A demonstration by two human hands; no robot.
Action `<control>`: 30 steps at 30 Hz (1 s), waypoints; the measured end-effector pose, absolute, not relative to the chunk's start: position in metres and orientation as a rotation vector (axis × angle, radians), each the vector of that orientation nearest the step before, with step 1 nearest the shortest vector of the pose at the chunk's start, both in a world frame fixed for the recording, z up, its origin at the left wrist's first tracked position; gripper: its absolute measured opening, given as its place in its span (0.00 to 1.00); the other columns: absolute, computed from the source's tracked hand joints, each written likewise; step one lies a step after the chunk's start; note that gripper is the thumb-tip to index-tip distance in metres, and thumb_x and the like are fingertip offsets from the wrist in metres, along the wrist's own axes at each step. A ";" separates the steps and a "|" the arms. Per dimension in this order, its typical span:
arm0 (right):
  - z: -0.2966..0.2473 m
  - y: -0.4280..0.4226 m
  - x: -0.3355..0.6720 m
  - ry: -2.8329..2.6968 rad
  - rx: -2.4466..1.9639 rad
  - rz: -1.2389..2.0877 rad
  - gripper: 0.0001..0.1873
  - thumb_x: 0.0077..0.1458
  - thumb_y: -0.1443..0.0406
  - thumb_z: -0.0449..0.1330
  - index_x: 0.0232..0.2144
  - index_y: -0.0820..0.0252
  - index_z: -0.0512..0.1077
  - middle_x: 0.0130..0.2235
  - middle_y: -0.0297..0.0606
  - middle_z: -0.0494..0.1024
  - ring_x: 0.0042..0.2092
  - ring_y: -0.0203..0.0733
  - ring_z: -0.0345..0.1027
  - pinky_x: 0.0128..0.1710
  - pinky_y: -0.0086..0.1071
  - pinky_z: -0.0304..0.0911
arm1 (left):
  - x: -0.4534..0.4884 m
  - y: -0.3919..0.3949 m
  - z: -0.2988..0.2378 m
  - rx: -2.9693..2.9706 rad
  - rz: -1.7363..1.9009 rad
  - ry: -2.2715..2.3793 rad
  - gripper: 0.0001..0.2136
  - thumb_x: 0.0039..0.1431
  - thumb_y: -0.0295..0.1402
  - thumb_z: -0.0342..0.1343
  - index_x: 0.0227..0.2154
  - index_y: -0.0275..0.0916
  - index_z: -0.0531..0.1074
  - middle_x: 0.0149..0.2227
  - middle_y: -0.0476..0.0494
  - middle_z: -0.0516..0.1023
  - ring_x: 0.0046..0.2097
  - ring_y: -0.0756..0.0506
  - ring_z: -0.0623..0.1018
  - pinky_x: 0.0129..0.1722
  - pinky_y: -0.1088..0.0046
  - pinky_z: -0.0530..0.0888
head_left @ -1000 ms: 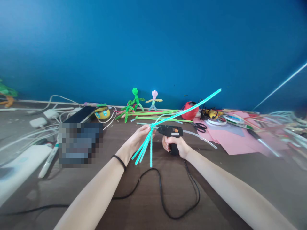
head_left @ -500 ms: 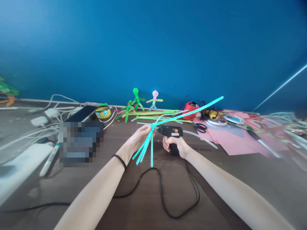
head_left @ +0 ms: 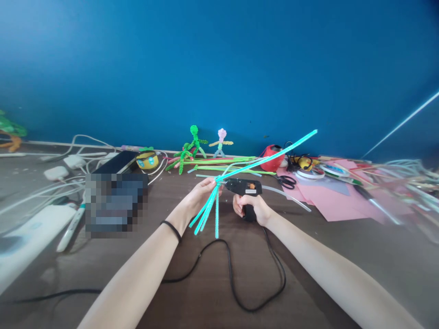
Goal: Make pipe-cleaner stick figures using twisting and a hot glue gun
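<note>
My left hand (head_left: 202, 193) pinches a bunch of turquoise pipe cleaners (head_left: 207, 211) at the point where they come together. Several ends fan downward from the fingers, while longer strands stretch up to the right. Wrapped round the grip of a black hot glue gun (head_left: 243, 186), my right hand (head_left: 252, 208) holds it level, nozzle pointing left. That nozzle is at the joined part of the pipe cleaners, close to my left fingertips; whether it touches cannot be made out. A clear glue stick (head_left: 286, 196) sticks out of the gun's back.
Pipe-cleaner figures (head_left: 194, 137) stand by the blue wall, behind loose green pipe cleaners (head_left: 222, 161). Scissors (head_left: 286, 182) and pink sheets (head_left: 338, 205) lie right. A black cord (head_left: 229, 274) loops across the table (head_left: 192, 310). A blurred-out dark device (head_left: 116, 201) and white cables are left.
The long turquoise strands have tipped slightly upward at their right end. Both hands and the glue gun stay almost where they were.
</note>
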State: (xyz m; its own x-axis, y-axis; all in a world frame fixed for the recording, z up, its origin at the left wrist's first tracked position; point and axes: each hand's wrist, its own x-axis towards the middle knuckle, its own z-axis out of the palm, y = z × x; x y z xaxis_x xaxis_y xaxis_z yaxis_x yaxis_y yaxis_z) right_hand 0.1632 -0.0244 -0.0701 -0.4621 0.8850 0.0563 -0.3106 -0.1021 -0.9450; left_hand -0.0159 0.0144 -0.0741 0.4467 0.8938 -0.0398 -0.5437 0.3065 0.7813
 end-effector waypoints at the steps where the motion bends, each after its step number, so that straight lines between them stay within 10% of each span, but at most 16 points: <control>1: -0.070 -0.024 0.163 -1.267 -0.701 1.710 0.08 0.38 0.68 0.52 0.12 0.62 0.61 0.14 0.32 0.63 0.16 0.31 0.56 0.18 0.28 0.46 | -0.016 0.014 -0.074 0.780 1.014 0.528 0.08 0.42 0.30 0.63 0.25 0.34 0.71 0.25 0.48 0.74 0.30 0.52 0.74 0.38 0.74 0.69; 30: -0.070 -0.024 0.163 -1.280 -0.676 1.714 0.08 0.38 0.68 0.52 0.12 0.62 0.61 0.14 0.31 0.63 0.16 0.32 0.56 0.18 0.28 0.46 | -0.017 0.014 -0.073 0.792 1.006 0.534 0.09 0.41 0.32 0.64 0.25 0.35 0.71 0.26 0.48 0.74 0.31 0.52 0.74 0.40 0.74 0.68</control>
